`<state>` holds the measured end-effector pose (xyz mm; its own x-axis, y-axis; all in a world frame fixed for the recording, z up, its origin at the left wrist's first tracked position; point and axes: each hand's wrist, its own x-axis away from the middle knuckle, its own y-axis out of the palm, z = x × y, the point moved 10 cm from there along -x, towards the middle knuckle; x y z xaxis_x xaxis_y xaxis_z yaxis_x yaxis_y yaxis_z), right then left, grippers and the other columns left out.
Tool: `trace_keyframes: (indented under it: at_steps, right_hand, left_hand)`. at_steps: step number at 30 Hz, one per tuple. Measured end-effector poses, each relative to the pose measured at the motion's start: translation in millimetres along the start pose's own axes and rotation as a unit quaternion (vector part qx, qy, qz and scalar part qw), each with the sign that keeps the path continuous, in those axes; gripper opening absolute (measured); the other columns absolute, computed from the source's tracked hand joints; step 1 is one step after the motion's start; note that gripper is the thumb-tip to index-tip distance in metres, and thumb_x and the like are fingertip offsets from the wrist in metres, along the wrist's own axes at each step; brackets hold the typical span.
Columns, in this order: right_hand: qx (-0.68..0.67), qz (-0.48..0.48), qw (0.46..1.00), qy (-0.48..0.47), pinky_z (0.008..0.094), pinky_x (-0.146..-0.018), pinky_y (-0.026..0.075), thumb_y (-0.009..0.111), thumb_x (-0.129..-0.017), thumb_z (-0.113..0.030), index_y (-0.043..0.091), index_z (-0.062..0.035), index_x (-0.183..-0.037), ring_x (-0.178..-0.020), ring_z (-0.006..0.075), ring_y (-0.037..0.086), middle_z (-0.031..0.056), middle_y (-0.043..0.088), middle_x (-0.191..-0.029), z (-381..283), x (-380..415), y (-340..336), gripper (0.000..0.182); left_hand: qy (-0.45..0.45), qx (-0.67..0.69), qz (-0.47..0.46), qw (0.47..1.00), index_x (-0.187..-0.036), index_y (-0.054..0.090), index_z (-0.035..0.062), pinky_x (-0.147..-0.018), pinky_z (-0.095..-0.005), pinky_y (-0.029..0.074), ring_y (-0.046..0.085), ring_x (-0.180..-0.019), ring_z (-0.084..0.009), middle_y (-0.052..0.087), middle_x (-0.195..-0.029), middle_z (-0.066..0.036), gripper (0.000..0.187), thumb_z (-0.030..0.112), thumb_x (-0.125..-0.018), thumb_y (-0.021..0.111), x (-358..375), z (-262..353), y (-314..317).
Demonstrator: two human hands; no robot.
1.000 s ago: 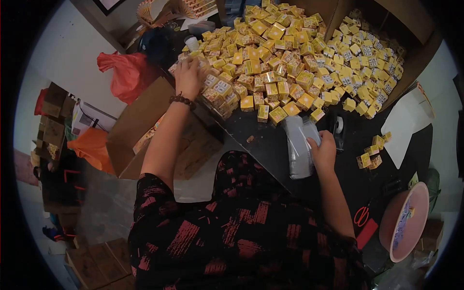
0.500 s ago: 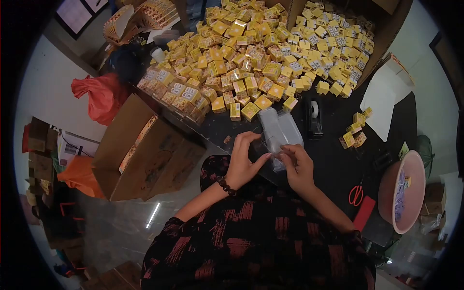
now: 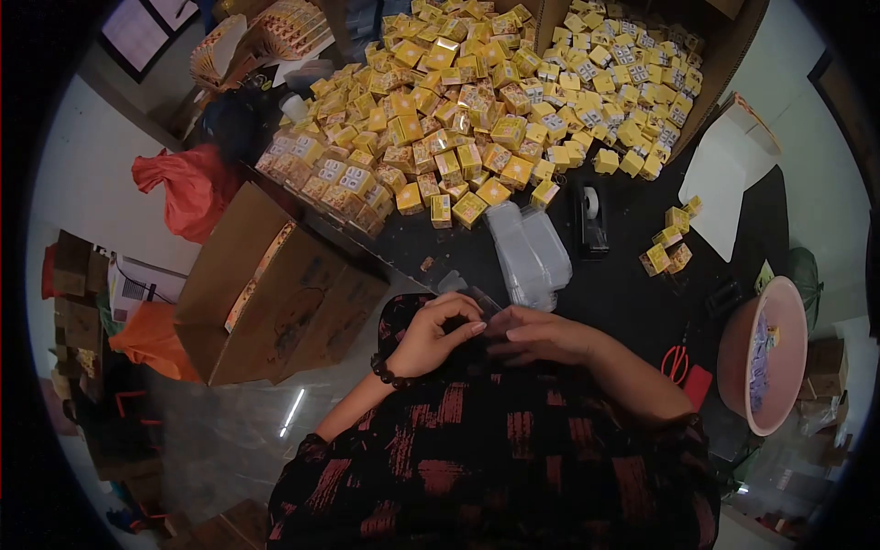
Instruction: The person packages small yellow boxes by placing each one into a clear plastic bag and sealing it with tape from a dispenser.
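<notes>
Both hands meet at the near edge of the dark worktop [image 3: 623,293], close to the person's body. The left hand [image 3: 429,337] has its grip curled nearly closed, thumb and fingertips pinched on a small clear plastic piece [image 3: 477,301]. The right hand [image 3: 541,335] lies flatter, fingers stretched toward the left hand and touching the same clear piece from the other side; how tightly it grips cannot be told. The clear piece sits between the 2 hands, just in front of 1 stack of clear plastic sleeves [image 3: 530,255] lying on the worktop.

Beyond the stack spreads a heap of small yellow boxes [image 3: 477,110], too many to count. 1 tape dispenser [image 3: 591,220] stands just right of the stack. A separate cluster of about 4 yellow boxes [image 3: 669,246] lies further right. 1 pink basin [image 3: 765,357] and 1 pair of red scissors [image 3: 676,365] sit at the right edge. 1 open cardboard carton [image 3: 266,293] stands to the left, below the worktop.
</notes>
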<state>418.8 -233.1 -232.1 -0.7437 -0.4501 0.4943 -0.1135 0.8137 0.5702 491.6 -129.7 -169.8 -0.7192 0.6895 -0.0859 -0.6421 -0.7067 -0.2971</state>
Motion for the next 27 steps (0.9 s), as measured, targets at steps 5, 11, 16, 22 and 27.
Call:
trace_keyframes:
  at_steps: [5, 11, 16, 22, 27]
  right_hand:
    - [0.074, -0.236, 0.968, 0.050, 0.0342, -0.093, 0.045, 0.071, -0.083, -0.019, 0.039, 0.0002, -0.130, -0.115, 0.0188, 0.052, 0.0142, 0.052, -0.123, 17, -22, 27, 0.061]
    - [0.483, -0.022, 0.869, -0.109, 0.0310, -0.077, 0.051, 0.073, -0.081, -0.019, 0.046, -0.0017, -0.126, -0.098, 0.0178, 0.060, 0.0137, 0.056, -0.116, -83, -59, -5, 0.055]
    - [0.689, 0.387, 0.470, -0.393, 0.0392, -0.090, 0.047, 0.071, -0.078, -0.014, 0.049, -0.0058, -0.125, -0.108, 0.0321, 0.055, 0.0155, 0.052, -0.123, -259, -78, -93, 0.052]
    - [0.565, 0.339, 0.631, -0.410, 0.0373, -0.086, 0.050, 0.075, -0.077, -0.016, 0.048, -0.0041, -0.118, -0.106, 0.0301, 0.057, 0.0159, 0.051, -0.120, -257, -59, -68, 0.051]
    - [0.188, -0.048, 0.928, -0.319, 0.0298, -0.087, 0.049, 0.065, -0.085, -0.003, 0.047, -0.0073, -0.118, -0.111, 0.0155, 0.054, 0.0050, 0.050, -0.119, -109, -32, 55, 0.038]
  left_hand:
    - [0.069, -0.052, -0.109, 0.990, -0.077, 0.065, 0.0057, -0.078, -0.0309, 0.043, 0.061, -0.083, -0.0152, 0.067, -0.086, -0.001, 0.011, 0.014, -0.082, 0.071, 5, 28, 1]
    - [0.009, -0.133, -0.096, 0.986, -0.076, 0.069, 0.0057, -0.077, -0.0302, 0.046, 0.064, -0.082, -0.0141, 0.068, -0.083, -0.002, 0.013, 0.015, -0.084, 0.070, 21, 1, -7]
    - [-0.250, 0.292, -0.194, 0.903, -0.111, 0.066, 0.0020, -0.080, -0.0220, 0.050, 0.064, -0.088, -0.0102, 0.068, -0.095, -0.005, 0.024, 0.011, -0.089, 0.065, 46, -55, 28]
    - [-0.165, 0.213, 0.058, 0.961, -0.139, 0.040, 0.0029, -0.093, -0.0283, 0.046, 0.059, -0.106, -0.0159, 0.059, -0.118, -0.008, 0.058, 0.012, -0.088, 0.066, 30, -40, -50]
    - [0.042, 0.085, 0.136, 0.986, -0.147, 0.024, 0.0055, -0.105, -0.0365, 0.036, 0.046, -0.123, -0.0216, 0.036, -0.139, -0.012, 0.083, 0.019, -0.081, 0.073, -4, 1, -59]
